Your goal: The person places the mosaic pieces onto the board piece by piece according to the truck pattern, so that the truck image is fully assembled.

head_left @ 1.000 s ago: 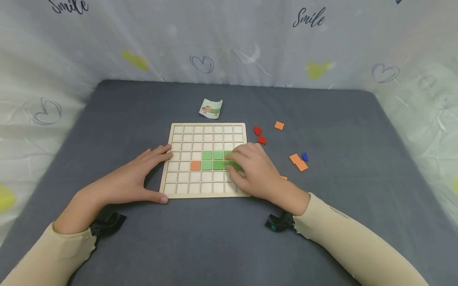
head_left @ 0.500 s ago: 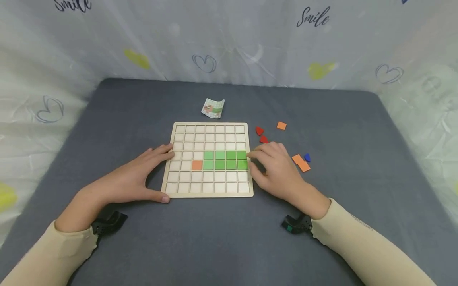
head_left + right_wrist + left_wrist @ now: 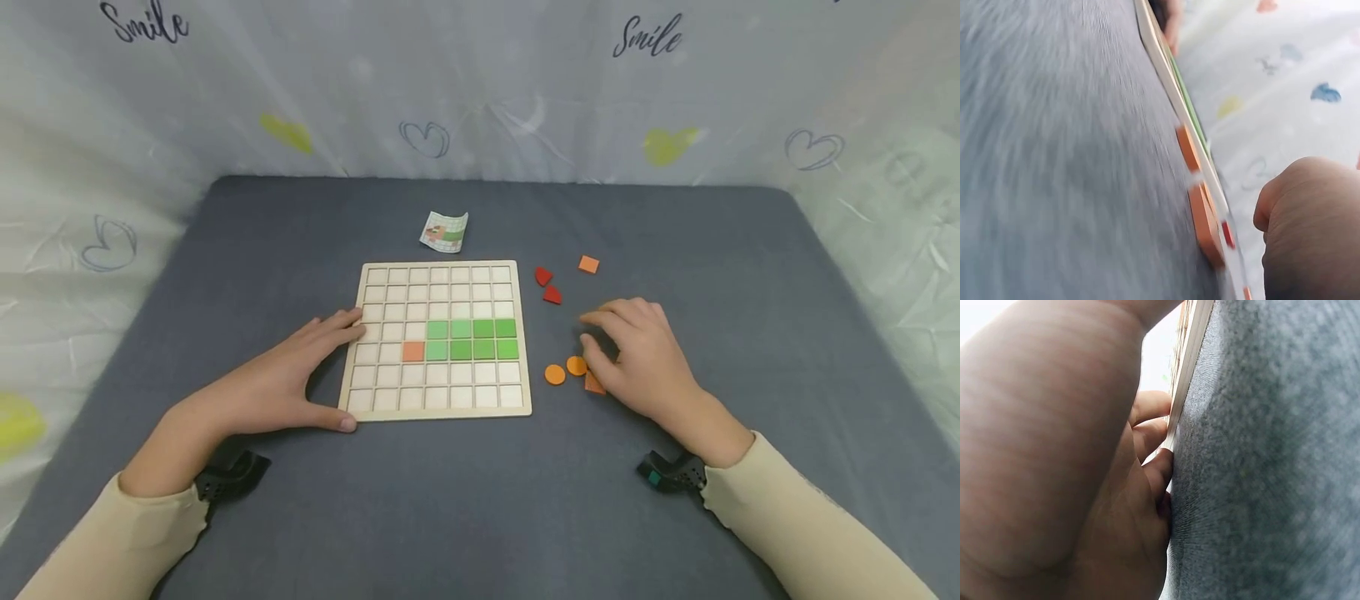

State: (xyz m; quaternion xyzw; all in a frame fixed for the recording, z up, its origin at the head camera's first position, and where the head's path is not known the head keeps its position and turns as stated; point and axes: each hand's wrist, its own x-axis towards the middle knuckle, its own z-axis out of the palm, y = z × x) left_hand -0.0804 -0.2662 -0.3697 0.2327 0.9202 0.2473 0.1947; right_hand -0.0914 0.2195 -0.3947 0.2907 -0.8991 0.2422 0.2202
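A pale wooden grid board [image 3: 435, 414] lies on the dark cloth, with a block of several green tiles [image 3: 472, 339] and one orange tile [image 3: 413, 352] in its cells. My left hand [image 3: 273, 379] touches the board's left edge, fingers spread and thumb at the near corner. To the right of the board, my right hand [image 3: 637, 358] hovers with bent fingers and thumb apart; nothing shows between them. Two orange discs [image 3: 555, 374] and an orange square [image 3: 593, 384] lie beside its thumb, the square partly covered. What lies beneath the palm is hidden.
Two red pieces [image 3: 552, 295] and another orange square [image 3: 588, 264] lie right of the board's far corner. A small printed card [image 3: 444, 232], slightly curled, lies behind the board. A pale printed curtain [image 3: 480, 100] hangs behind the table.
My right hand has moved right, off the green tiles and past the board edge. The orange discs are uncovered; two orange squares and a blue piece are now hidden by it. Left hand stays.
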